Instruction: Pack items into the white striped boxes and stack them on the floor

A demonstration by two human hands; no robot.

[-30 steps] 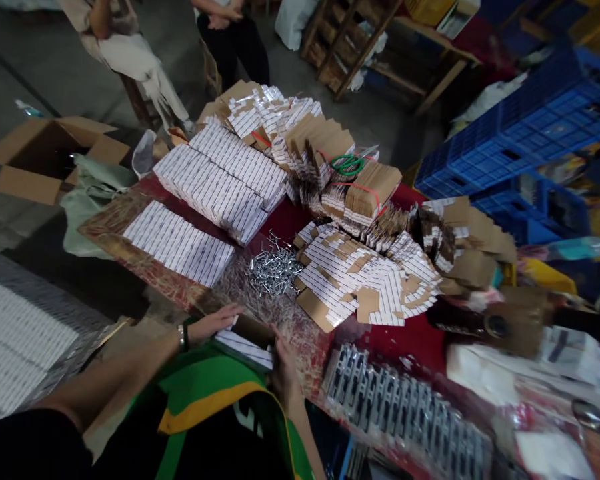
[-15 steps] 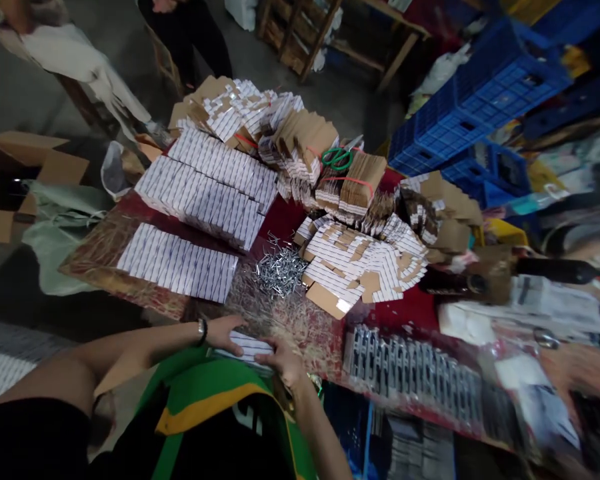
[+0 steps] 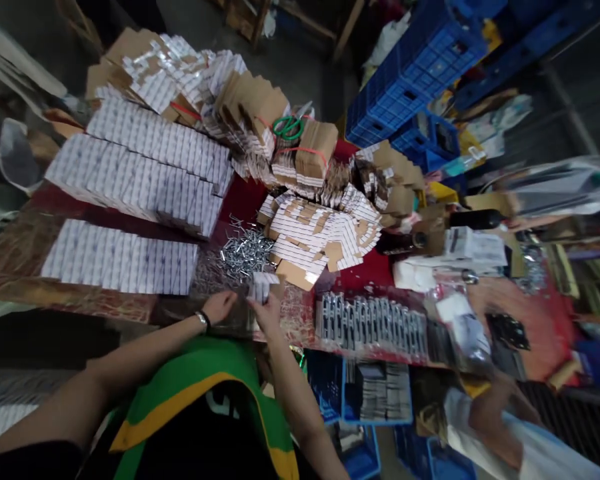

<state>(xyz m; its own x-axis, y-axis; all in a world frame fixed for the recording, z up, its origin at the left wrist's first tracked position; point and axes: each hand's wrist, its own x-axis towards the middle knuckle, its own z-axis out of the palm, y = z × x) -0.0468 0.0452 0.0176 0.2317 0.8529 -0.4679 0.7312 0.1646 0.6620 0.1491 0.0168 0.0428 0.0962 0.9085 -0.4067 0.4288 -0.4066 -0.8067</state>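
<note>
My right hand (image 3: 267,317) grips a small striped cardboard box (image 3: 263,283), held upright at the table's near edge. It looks open at the top, with a brown flap showing. Just left of it, my left hand (image 3: 220,308) has its fingers drawn together; whatever may be in them is too small to make out. Beyond both hands lies a heap of loose screws (image 3: 245,252). Flat, unfolded striped cartons (image 3: 300,230) spread to the right of the screws. Rows of finished-looking striped boxes (image 3: 120,257) stand at the left.
Bagged metal parts (image 3: 373,322) line the near edge at right. Bundled cartons (image 3: 315,147) with green rings (image 3: 288,127) sit at the back. Blue crates (image 3: 410,67) rise behind, and more crates (image 3: 377,393) stand below. Another person's arm (image 3: 495,420) is at lower right.
The view has swung to the right. Both hands held the box low near my body; now my right hand alone has it, raised over the table edge, and the left has let go.
</note>
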